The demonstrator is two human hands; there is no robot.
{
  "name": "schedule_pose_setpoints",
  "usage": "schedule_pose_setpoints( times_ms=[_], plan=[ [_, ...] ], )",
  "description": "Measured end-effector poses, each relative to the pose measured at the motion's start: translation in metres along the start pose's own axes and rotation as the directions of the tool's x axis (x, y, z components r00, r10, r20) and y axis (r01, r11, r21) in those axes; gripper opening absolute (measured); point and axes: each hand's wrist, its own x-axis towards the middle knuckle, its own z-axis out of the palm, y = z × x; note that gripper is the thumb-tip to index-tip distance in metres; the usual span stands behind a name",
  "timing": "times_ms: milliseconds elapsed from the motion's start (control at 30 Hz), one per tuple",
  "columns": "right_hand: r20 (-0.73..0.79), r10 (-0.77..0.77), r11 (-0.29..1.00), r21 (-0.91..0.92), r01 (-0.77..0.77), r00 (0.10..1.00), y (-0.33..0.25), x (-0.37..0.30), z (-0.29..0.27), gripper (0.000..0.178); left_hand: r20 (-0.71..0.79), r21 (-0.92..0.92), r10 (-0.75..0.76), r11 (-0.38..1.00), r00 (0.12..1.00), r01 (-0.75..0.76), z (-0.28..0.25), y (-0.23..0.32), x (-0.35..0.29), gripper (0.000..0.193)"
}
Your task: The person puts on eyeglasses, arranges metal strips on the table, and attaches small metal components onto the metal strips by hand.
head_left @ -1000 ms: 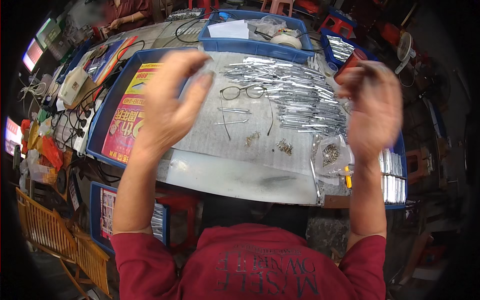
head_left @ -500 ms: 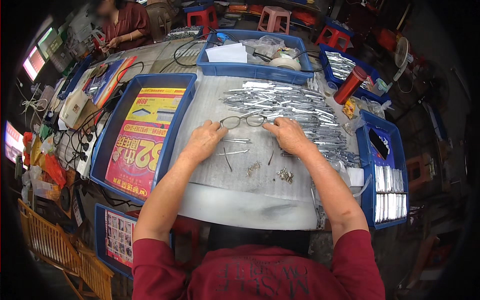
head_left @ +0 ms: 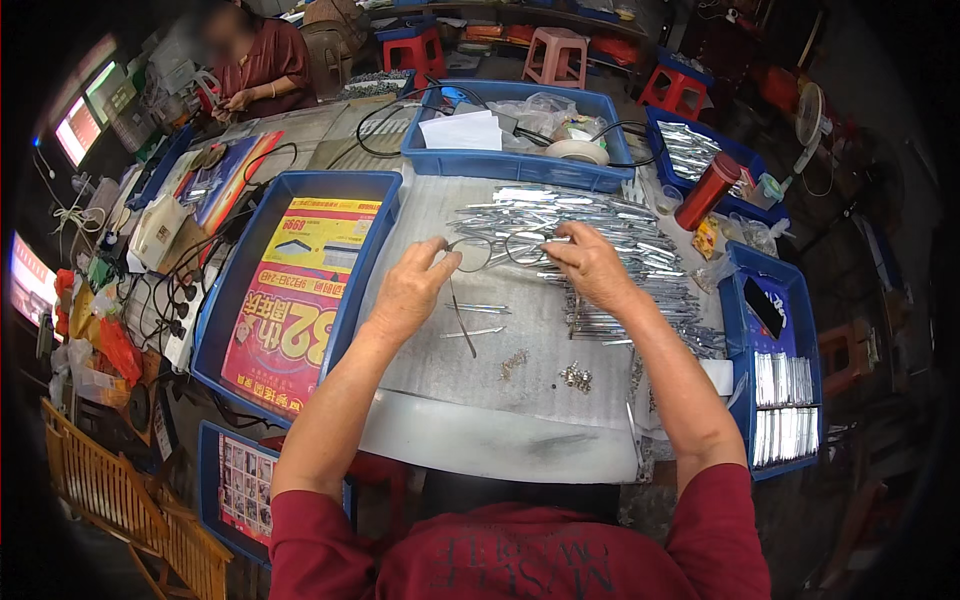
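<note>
Eyeglasses [head_left: 498, 243] shifted toward metal strips [head_left: 645, 255] | left hand [head_left: 408, 285], right hand [head_left: 597, 270] outstretched | each grip pinching one end

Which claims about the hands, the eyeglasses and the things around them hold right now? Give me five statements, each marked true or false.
1. The left hand and right hand both touch the eyeglasses. True.
2. The red cylinder stands left of the eyeglasses. False: it is to their right.
3. The large left tray holds a yellow and pink printed sheet. True.
4. The white paper lies between the two hands. False: it is in the far blue tray, beyond the eyeglasses.
5. The pile of small metal pieces is nearer the person's body than the eyeglasses' lenses are. True.
</note>
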Motion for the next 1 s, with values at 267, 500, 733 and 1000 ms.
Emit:
schedule_pose_setpoints(
  times_ms=[267,500,733,1000],
  plan=[
    [-0.004,0.053,0.965,0.259,-0.05,0.999,-0.078,-0.018,-0.085,0.016,-0.127,-0.353,-0.099,0.934,0.987,0.048,-0.07,0.062,-0.008,0.021],
    [0.038,0.341,0.693,0.665,-0.279,0.939,-0.137,-0.084,-0.112,0.012,0.188,-0.687,-0.247,0.658,0.951,0.307,-0.119,0.112,-0.046,0.016],
    [-0.248,0.278,0.762,0.645,-0.056,0.928,-0.166,-0.119,-0.147,0.013,0.0,-0.727,-0.041,0.686,0.999,0.028,-0.157,0.149,-0.036,0.019],
    [-0.373,0.245,0.578,0.798,0.174,0.895,-0.199,-0.13,-0.161,0.012,-0.156,-0.811,0.067,0.56,0.986,-0.166,-0.178,0.168,-0.036,0.018]
  ],
)
